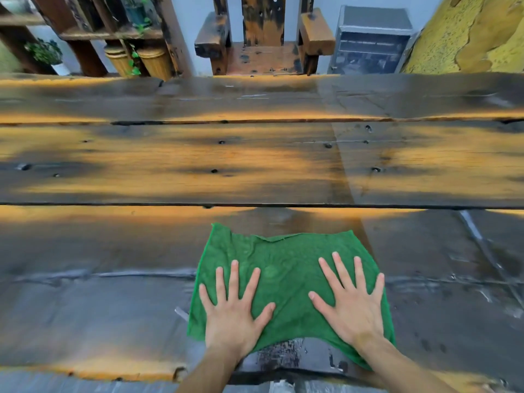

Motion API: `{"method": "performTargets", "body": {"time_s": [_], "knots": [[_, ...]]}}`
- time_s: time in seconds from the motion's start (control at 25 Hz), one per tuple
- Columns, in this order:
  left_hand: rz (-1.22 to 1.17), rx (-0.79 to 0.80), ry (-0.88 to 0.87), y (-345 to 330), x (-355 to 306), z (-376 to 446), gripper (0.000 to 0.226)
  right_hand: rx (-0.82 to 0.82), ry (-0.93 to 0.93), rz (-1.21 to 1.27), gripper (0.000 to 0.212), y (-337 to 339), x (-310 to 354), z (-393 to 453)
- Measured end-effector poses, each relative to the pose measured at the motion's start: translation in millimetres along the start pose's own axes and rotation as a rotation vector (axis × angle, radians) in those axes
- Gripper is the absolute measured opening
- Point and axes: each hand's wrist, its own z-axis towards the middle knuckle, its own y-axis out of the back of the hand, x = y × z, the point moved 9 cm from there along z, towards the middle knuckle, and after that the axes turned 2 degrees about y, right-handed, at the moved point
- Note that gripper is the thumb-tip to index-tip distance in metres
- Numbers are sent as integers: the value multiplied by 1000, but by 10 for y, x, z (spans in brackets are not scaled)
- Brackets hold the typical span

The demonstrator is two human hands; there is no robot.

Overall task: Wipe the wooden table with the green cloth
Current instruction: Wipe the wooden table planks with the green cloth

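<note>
Pressing flat, the green cloth (286,282) is held on the counter's (170,165) near edge by the left hand (231,307) and right hand (351,299), fingers spread open; most boards beyond appear unwiped, judging by position.

Wooden chair (262,49) beyond far edge; grey cabinet (371,41) beside it; bamboo pots (139,62) left.
</note>
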Motion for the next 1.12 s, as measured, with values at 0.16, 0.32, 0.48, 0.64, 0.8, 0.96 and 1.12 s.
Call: {"method": "performTargets", "body": {"time_s": [0.16,0.32,0.48,0.64,0.8,0.96,1.12], "knots": [[-7,30,3,-144,-79,-519,77,18,-21,6,79,-103,-58,-580],[-20,62,8,-245,-173,-826,74,70,-64,14,77,-172,-180,-992],[-6,64,-29,-254,-257,-898,70,103,-127,43,78,-170,-307,-1228],[-10,64,-61,-265,-392,-834,72,105,-178,63,79,-193,-402,-1298],[0,74,-96,-259,-587,-704,73,159,-233,95,81,-215,-634,-1275],[2,66,-121,-209,-784,-532,74,105,-264,104,85,-121,-859,-1087],[2,50,-134,-153,-1016,-293,75,116,-274,93,84,-86,-1089,-813]]}}
